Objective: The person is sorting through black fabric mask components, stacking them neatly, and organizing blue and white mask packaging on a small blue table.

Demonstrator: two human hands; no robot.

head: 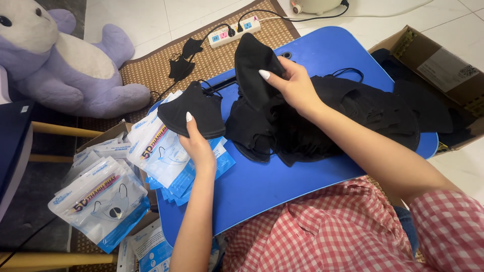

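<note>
Far left, a purple plush toy (60,60) on the floor. Near left, packaged masks (103,201) in clear-and-blue pouches, spilling from a box. Just right of those, the left hand (197,146), fingers closed on a folded black mask (194,111) above more pouches (166,161) at the blue surface (267,186) edge. Centre, the right hand (295,85) pinching a second black mask (254,60), raised over a heap of black masks (353,116). Far right, a cardboard box (438,60), seemingly with more black masks inside.
</note>
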